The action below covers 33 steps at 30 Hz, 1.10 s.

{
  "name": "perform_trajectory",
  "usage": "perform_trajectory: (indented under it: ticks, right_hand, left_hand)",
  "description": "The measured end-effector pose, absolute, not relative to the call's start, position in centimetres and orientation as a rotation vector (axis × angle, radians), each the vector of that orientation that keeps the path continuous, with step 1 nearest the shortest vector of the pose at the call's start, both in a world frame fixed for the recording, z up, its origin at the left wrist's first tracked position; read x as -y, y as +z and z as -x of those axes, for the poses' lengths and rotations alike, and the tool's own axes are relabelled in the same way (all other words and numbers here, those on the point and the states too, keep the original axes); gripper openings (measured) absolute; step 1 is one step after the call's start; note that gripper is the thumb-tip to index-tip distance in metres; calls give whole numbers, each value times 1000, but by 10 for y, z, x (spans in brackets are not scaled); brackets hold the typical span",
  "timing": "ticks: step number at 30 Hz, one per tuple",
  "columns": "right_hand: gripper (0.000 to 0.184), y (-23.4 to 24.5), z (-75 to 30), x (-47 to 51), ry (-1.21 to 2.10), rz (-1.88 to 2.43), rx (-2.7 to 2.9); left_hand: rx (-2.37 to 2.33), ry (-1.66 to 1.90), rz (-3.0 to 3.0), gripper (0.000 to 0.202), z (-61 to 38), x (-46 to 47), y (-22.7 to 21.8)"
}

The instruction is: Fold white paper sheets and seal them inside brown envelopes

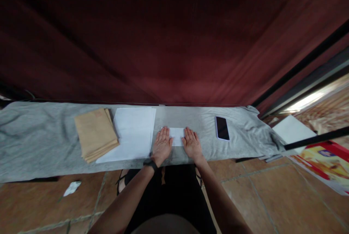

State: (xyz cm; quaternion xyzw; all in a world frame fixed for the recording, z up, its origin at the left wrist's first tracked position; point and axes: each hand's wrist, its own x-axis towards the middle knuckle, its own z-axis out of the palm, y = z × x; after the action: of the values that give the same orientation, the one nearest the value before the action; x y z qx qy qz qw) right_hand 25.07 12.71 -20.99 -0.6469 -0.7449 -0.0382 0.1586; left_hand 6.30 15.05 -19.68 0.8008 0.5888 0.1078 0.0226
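In the head view, the left hand (pixel 161 148) and right hand (pixel 192 147) lay flat, left fingers together, right slightly spread, pinching nothing. The small white paper (pixel 177 137) lay between them, reaching under the left fingers. Pressing it flat seemed the step in hand; the next move likely called for lifting without dragging.

Small white paper (pixel 177 137), flat on cloth (pixel 203 119)
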Motion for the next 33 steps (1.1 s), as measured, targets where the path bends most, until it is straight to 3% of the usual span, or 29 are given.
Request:
perform_trajectory:
  ticks: [7, 15, 33]
  right_hand:
    - [53, -200, -239, -126, -90, 1863, 2065]
    - [48, -201, -197, -115, 2, 1578, 2250]
    - [51, -203, -243, -140, -60, 1805, 2209]
  left_hand:
    - [-1841, 399, -2487, 60, -58, -141, -198]
    - [-1808, 348, -2505, 58, -55, -142, -198]
    - [-1805, 397, -2496, 66, -55, -140, -194]
